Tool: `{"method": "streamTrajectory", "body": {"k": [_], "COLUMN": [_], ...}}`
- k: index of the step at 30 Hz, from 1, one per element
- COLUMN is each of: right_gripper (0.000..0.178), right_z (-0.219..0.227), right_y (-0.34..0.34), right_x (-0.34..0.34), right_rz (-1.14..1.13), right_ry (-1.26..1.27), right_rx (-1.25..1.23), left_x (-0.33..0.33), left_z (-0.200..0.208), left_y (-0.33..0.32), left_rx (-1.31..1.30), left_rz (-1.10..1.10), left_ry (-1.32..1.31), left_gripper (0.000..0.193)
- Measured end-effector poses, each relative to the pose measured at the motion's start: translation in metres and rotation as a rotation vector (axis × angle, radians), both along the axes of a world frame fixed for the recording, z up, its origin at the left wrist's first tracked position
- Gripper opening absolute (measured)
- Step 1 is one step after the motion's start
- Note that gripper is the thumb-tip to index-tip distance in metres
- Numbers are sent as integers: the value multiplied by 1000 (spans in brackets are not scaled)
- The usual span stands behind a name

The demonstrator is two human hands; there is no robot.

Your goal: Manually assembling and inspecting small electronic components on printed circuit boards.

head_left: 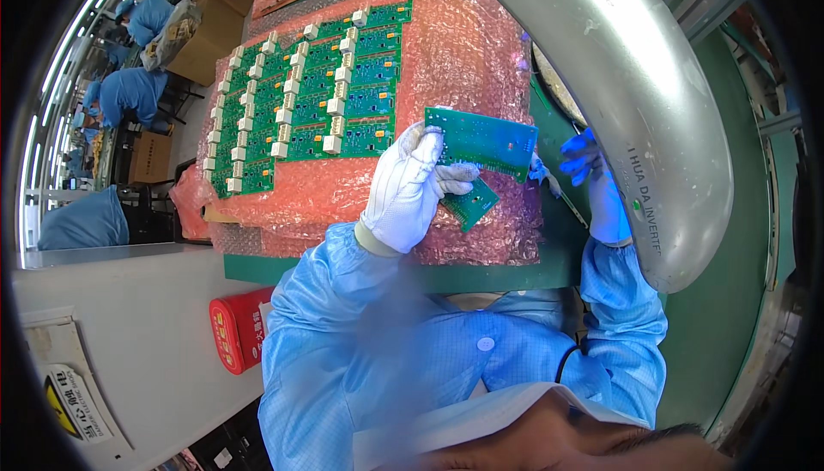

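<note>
My left hand [405, 186], in a white glove, grips a green circuit board [487, 140] by its left end, raised above pink bubble wrap. Just below that board a smaller piece of green circuit board [474, 205] shows beside my fingertips; whether it is held too or lies on the wrap, I cannot tell. My right hand [592, 175], gloved and lit blue, is right of the boards with its fingers apart and slightly bent. The grey lamp hides part of it. A thin pen-like tool [562, 194] lies close to its fingers, apparently not held.
A large grey lamp housing [661, 119] hangs over the right side. Rows of green circuit boards with white connectors [313, 85] lie on the pink bubble wrap [459, 50], over a green mat [283, 267]. A red box [239, 331] stands near left. Co-workers [133, 93] sit far left.
</note>
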State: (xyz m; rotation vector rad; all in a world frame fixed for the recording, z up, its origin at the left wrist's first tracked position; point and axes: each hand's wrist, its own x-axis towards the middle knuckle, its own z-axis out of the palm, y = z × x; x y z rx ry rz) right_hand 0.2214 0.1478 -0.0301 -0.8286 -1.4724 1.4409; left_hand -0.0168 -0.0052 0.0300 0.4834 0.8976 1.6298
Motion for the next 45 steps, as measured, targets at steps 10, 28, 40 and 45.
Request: {"method": "streamTrajectory", "body": {"k": [10,28,40,45], "right_gripper": [37,40,39,36], "right_z": [54,62,41,12], "right_y": [-33,-35,-39,-28], "right_x": [-30,-44,-30,-17], "right_rz": [85,-162,-28,48], "right_ry": [172,-86,55,82], "right_rx": [-299,-209,-131,89], "left_x": [-4,1,2,2], "left_z": [-5,0,-4,-4], "left_y": [-4,-4,-3,-4], "left_rx": [12,25,132,186], "left_rz": [23,-12,-32,-38], "left_ry": [-51,-55,115,132], "left_gripper": [33,41,63,66]}}
